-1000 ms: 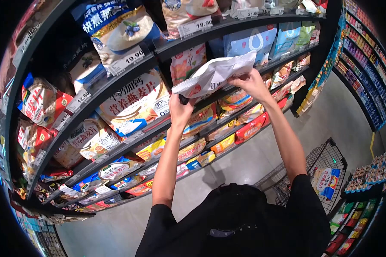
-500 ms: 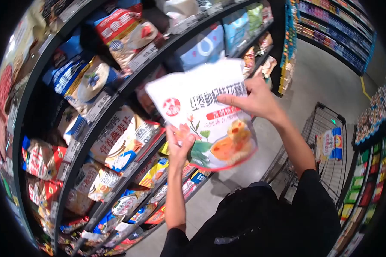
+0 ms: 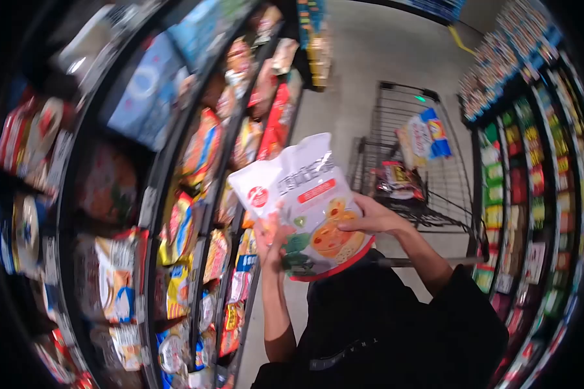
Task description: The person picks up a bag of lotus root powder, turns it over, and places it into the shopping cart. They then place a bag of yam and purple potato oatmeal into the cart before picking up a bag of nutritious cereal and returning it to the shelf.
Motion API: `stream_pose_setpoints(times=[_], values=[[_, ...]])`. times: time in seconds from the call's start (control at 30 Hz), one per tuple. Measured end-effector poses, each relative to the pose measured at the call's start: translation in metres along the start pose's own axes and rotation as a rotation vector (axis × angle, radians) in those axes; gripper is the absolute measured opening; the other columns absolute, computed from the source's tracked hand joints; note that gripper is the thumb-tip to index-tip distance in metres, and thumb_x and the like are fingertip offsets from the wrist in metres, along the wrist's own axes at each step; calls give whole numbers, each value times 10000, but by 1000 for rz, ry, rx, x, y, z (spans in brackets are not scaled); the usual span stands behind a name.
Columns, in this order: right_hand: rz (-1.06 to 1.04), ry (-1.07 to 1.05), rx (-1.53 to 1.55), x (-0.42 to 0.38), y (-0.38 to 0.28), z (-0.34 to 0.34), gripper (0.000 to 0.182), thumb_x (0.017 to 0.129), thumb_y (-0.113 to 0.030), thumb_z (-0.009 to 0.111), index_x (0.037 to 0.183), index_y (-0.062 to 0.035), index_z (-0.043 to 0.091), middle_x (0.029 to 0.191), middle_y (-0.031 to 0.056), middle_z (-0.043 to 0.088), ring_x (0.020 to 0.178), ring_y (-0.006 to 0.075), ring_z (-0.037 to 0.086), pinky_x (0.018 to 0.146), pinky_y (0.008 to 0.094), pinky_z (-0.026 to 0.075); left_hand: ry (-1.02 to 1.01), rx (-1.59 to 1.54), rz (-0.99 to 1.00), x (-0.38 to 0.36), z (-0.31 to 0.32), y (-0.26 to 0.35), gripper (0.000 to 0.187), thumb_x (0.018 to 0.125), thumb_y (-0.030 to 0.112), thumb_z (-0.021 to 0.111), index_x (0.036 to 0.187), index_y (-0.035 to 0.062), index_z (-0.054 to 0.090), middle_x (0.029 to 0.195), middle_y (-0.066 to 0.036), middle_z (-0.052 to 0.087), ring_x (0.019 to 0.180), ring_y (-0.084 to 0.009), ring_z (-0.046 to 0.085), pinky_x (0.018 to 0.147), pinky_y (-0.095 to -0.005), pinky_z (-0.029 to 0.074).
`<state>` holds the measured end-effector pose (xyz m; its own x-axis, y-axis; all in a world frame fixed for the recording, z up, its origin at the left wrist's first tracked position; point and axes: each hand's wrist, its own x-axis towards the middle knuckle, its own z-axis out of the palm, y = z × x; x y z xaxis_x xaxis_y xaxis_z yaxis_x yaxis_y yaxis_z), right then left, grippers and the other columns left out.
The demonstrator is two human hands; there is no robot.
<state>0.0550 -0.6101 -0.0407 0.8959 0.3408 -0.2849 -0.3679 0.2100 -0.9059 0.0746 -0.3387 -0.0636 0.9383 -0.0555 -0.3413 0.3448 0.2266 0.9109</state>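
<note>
Where the aisle runs away from the person, a tall dark shelving unit (image 3: 150,272) fills the left side, its tilted rows packed with bright plastic food bags and edged with pale price labels. Across the aisle stands a second dark shelving unit (image 3: 476,139), lined with green, red and yellow packages, and between the two lies a smooth grey floor (image 3: 357,58). A black short-sleeved shirt (image 3: 396,318) covers the person's torso at the bottom of the view. Just beyond the right arm is a dark wire shopping cart (image 3: 405,85) with a long handlebar across its near end. In front of the torso, above the floor and well off the shelves, a white plastic pouch (image 3: 305,207) is held up at a tilt, its printed front facing the camera, with a red round logo, a picture of orange food in a bowl and a red bottom edge. On the left shelving sits a large light-blue package (image 3: 146,97), somewhat blurred. Both hands grip the pouch: the left hand (image 3: 270,243) is closed on its lower left edge, while the right hand (image 3: 377,217) pinches its right edge, thumb on the front. Inside the cart lie a cream-and-blue plastic packet (image 3: 424,138) and, nearer the handlebar, a red-and-dark glossy packet (image 3: 399,181). Smallest is a green spot of light (image 3: 420,98) at the cart's far end.
</note>
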Motion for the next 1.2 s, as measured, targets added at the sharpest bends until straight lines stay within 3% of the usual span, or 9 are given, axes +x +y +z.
stream_pose_setpoints(times=[0.1,0.27,0.37,0.47,0.63,0.77,0.83,1.03,1.2], values=[[-25,111,-19,-33,2,-23,690,768,-187,814,1334,-11,461,1218,89,605,1105,159,566,985,317,439,-65,-38,6,0,37,-7,867,832,233,731,1501,140,187,929,-32,645,637,-7,501,449,-113,279],[-105,256,184,-102,3,-57,699,754,-177,823,1328,-4,464,1229,95,601,1112,159,570,984,313,443,-197,46,12,2,111,-17,726,851,206,711,1448,126,306,974,12,616,638,9,456,450,-119,248],[-111,373,227,-145,5,-83,684,751,-154,824,1317,-6,469,1240,95,595,1119,158,570,979,311,448,-349,165,-34,3,160,-22,683,859,196,702,1426,99,336,1109,-8,590,776,-19,536,544,-135,381],[-128,445,296,-184,12,-111,675,777,-148,798,1333,-8,442,1243,95,593,1116,160,575,971,315,455,-520,210,-89,-11,228,-19,589,890,150,668,1385,47,366,1256,-67,539,1122,-132,548,919,-269,462],[-49,683,305,-240,35,-140,637,794,-217,786,1310,-33,460,1187,75,617,1032,137,609,861,279,503,-679,259,-242,-19,290,-55,634,889,135,665,1423,50,332,1242,-71,557,1097,-137,567,902,-268,473],[54,787,383,-268,51,-156,590,806,-224,774,1272,-26,471,1174,75,612,1063,146,597,913,303,487,-772,93,-424,-14,289,-104,643,884,84,648,1436,38,322,1286,-83,547,1130,-159,560,940,-284,457],[-62,789,412,-267,77,-162,574,807,-273,778,1246,-36,494,1064,45,644,878,81,617,660,221,492,-733,130,-459,-18,291,-120,672,872,76,657,1454,49,321,1321,-89,532,1165,-168,539,959,-294,445],[-200,795,497,-256,84,-156,502,823,-248,763,1202,-24,523,1038,47,648,855,85,621,718,231,509,-690,159,-491,-20,281,-123,767,840,48,677,1491,68,272,1396,-102,477,1258,-181,472,1038,-304,380],[-98,716,491,-254,99,-170,475,831,-206,750,1205,-20,525,1084,60,639,927,116,627,790,274,525,-739,193,-418,-26,282,-119,779,833,47,685,1491,66,268,1404,-101,464,1269,-191,462,1035,-308,387]])
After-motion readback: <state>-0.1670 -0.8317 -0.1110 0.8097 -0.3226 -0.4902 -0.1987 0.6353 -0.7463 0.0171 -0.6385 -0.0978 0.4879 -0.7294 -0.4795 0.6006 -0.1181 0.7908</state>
